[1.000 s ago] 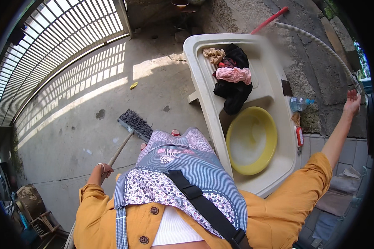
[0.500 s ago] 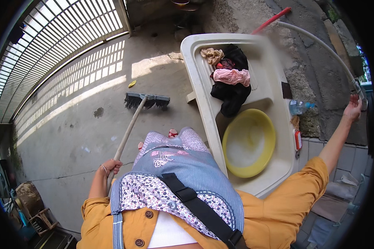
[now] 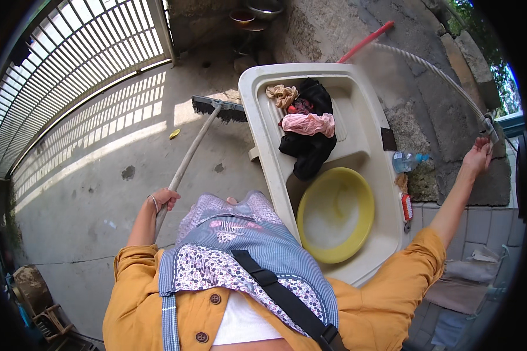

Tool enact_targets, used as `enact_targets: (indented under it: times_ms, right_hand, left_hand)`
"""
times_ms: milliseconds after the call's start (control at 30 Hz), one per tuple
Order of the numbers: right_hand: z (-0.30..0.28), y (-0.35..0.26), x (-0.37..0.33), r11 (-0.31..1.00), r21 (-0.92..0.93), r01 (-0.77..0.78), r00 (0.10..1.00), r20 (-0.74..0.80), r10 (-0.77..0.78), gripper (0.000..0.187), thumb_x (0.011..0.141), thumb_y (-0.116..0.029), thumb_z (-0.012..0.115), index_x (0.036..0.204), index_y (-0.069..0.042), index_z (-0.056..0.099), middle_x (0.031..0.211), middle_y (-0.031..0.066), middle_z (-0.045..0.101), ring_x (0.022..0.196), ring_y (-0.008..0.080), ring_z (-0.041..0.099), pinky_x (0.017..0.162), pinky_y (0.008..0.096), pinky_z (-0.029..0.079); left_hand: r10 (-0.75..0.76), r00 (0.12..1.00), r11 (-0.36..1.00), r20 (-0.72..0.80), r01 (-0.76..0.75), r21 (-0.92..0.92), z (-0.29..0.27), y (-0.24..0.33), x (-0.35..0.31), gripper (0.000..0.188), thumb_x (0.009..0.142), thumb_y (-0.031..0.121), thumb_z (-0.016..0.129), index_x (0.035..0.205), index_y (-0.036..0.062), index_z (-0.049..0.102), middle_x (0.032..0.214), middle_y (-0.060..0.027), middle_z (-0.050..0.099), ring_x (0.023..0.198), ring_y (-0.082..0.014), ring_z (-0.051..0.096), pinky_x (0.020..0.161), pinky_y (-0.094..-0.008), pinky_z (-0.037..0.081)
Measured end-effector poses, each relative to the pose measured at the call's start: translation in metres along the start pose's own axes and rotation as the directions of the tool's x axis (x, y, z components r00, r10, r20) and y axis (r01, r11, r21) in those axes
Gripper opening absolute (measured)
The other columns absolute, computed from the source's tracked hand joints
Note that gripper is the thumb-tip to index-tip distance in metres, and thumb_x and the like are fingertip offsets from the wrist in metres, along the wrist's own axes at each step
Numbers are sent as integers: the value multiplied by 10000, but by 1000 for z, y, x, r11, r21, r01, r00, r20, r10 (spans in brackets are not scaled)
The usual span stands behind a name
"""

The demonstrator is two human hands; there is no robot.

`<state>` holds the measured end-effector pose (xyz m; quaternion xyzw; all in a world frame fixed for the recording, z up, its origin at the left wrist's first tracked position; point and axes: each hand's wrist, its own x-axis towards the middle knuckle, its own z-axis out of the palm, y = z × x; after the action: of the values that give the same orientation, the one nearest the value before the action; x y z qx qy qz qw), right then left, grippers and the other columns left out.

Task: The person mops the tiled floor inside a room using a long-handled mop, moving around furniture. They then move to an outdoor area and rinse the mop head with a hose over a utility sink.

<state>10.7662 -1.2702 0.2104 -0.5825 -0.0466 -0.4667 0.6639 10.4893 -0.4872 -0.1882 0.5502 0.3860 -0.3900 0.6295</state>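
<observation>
My left hand (image 3: 165,199) grips the wooden handle of a push broom (image 3: 187,158); its dark bristle head (image 3: 219,109) rests on the concrete floor beside the far corner of a cream plastic tub (image 3: 263,88). My right hand (image 3: 477,158) reaches out to the right and is closed at a tap (image 3: 490,126) where a pale hose (image 3: 433,70) ends. Inside the tub lie a pile of black, pink and tan clothes (image 3: 304,126) and a yellow basin (image 3: 335,213) with soapy water.
A red-handled stick (image 3: 366,42) leans behind the tub. A plastic bottle (image 3: 409,161) and a red scrub brush (image 3: 406,206) sit on the stone ledge at the right. A metal barred gate (image 3: 82,64) closes the far left. Bowls (image 3: 255,13) stand at the back wall.
The broom head has slid away from me across the floor, from near my feet up to the tub's far corner. My right hand has stayed at the tap.
</observation>
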Motion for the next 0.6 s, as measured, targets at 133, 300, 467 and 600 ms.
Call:
enact_targets:
  times_ms: [133,300,467,600]
  right_hand:
    - [72,48,-68,868,84,-490,868,144,476,183,757,-157,587,878,-28,542,736,47,537,688,137,518,674,274,454]
    - [177,63,-128,846,-26,-533,788,349,507,172,748,-61,580,904,-7,532,787,51,526,744,125,514,680,240,443]
    - [205,92,-92,823,82,-562,793,337,508,136,769,-73,553,865,19,529,808,84,538,739,145,522,664,239,469]
    - [225,89,-90,827,130,-547,834,170,525,142,780,-80,535,854,40,519,844,126,542,784,195,537,727,270,482]
  left_hand:
    - [-22,999,999,-45,25,48,-12,3,17,174,674,70,575,563,56,442,472,-28,415,358,-125,407,317,-260,335]
    - [-21,1000,992,-21,24,125,-17,22,51,173,667,67,580,560,33,449,473,-59,446,341,-153,432,310,-276,351]
    - [-41,999,984,21,36,173,-25,46,72,175,665,65,576,551,29,448,472,-61,449,340,-151,430,312,-277,352]
    - [-47,999,980,21,42,192,-36,66,93,178,664,64,573,543,28,448,459,-61,443,338,-151,429,316,-281,356]
